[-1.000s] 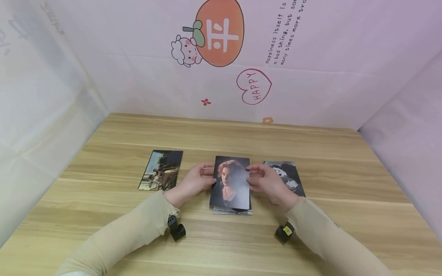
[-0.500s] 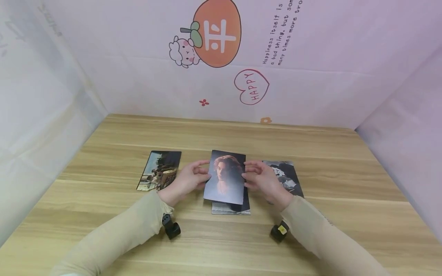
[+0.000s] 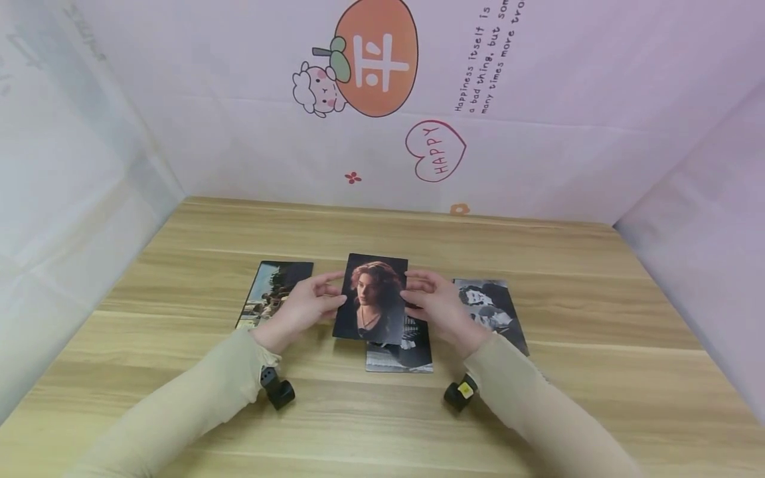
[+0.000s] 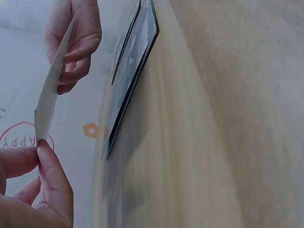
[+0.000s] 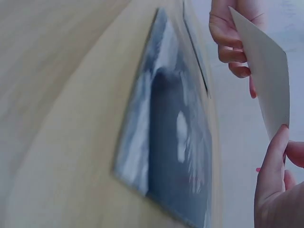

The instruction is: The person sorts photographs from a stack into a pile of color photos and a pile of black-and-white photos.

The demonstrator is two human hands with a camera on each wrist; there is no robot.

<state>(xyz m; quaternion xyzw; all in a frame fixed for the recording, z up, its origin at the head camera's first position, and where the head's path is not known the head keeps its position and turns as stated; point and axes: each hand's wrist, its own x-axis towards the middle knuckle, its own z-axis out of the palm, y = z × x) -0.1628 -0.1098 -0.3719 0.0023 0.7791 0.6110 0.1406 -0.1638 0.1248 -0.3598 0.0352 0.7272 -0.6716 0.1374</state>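
Note:
A portrait photo card (image 3: 372, 302) is held up off the table between both hands, its picture toward the head camera. Thumb and fingers of my left hand (image 3: 303, 307) pinch its left edge. My right hand (image 3: 439, 305) pinches the right edge the same way. Both wrist views show the card's pale back (image 4: 51, 90) and its thin edge. Beneath it, partly covered, a black-and-white photo (image 3: 399, 362) lies on the table. A colour photo (image 3: 271, 290) lies behind my left hand, and another black-and-white photo (image 3: 499, 309) lies right of my right hand.
The wooden tabletop (image 3: 382, 425) runs back to a white printed cloth wall (image 3: 251, 146), with cloth sides at left and right. Black wrist cameras hang under both sleeves, the left camera (image 3: 279, 393) and the right camera (image 3: 460, 393).
Both hands have carried the portrait photo card left and slightly away from the head camera, uncovering more of the black-and-white photo beneath. The left hand now overlaps more of the colour photo.

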